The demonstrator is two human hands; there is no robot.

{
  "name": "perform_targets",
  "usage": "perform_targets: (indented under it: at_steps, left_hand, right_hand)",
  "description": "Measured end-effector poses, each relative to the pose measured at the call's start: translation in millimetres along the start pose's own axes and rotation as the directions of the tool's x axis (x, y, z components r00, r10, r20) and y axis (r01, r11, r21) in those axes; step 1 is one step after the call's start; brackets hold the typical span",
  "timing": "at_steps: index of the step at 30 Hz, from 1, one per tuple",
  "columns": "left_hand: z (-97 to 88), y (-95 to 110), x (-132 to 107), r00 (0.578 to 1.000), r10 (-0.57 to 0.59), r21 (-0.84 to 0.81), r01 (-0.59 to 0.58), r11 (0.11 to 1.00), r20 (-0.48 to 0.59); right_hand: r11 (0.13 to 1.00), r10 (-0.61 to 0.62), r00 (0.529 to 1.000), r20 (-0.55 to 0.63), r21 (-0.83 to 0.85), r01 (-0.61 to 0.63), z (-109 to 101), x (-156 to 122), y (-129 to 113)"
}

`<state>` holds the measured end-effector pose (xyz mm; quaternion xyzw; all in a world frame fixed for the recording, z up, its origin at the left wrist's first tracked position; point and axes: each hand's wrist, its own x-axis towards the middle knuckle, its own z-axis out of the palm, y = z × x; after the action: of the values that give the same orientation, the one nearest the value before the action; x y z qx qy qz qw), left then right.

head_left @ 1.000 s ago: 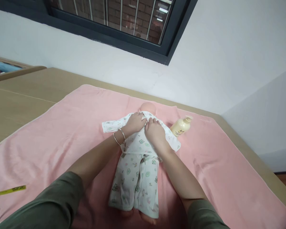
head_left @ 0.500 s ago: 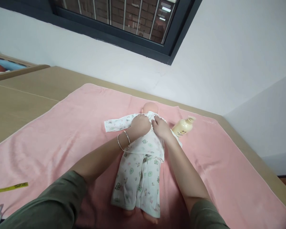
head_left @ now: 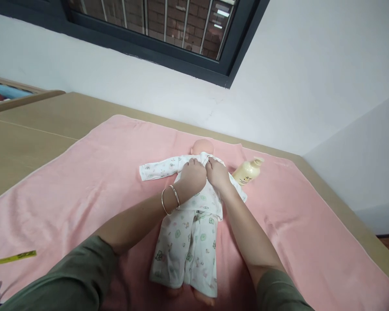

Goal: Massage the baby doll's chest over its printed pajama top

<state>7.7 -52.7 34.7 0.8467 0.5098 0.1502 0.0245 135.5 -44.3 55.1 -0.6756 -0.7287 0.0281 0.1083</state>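
Note:
A baby doll [head_left: 203, 147] in white printed pyjamas [head_left: 188, 242] lies face up on a pink towel [head_left: 94, 172], head away from me. My left hand [head_left: 192, 178], with two bangles on its wrist, is closed on the top's fabric just below the doll's neck. My right hand [head_left: 217, 172] sits right beside it, fingers pinching the same collar area. Both hands touch each other over the doll's chest. The doll's left sleeve [head_left: 155, 167] lies stretched out flat.
A cream pump bottle [head_left: 246, 171] lies on the towel just right of the doll. A yellow measuring tape [head_left: 11, 258] rests at the towel's left edge. The towel covers a wooden table [head_left: 35, 125] against a white wall with a dark window frame.
My hands have drawn closer together at the doll's collar; the left hand has slid slightly toward me and right. The doll has stayed in place.

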Motion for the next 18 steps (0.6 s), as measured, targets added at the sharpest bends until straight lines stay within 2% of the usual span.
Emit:
perform_targets:
  at_steps: [2,5,8,10,13,18]
  left_hand:
    - [-3.7,-3,1,1.0,0.008,0.003,-0.008,1.0,-0.001]
    - [-7.3,-18,11,0.999,0.013,-0.053,-0.015,0.998,-0.036]
    - [-3.8,-32,20,0.998,0.005,-0.116,-0.012,0.993,-0.056]
    - [1.8,-34,23,0.996,-0.03,-0.133,0.02,0.991,-0.079]
    - [9.7,-30,22,0.99,-0.077,-0.156,0.058,0.986,-0.118]
    - [14.1,-26,19,0.985,-0.097,-0.193,0.069,0.979,-0.14]
  right_hand:
    - [1.0,-0.009,1.0,-0.002,-0.011,0.009,2,-2,-3]
    - [0.998,-0.003,1.0,0.02,-0.057,0.004,-2,-14,-18]
    - [0.996,-0.016,0.999,0.052,-0.091,0.021,-6,-28,-33]
    - [0.994,-0.026,0.998,0.061,-0.102,0.032,-7,-32,-37]
    - [0.998,-0.02,0.999,0.037,-0.066,0.023,-5,-27,-32]
    - [0.998,-0.052,0.998,-0.046,0.027,0.053,7,-4,-9]
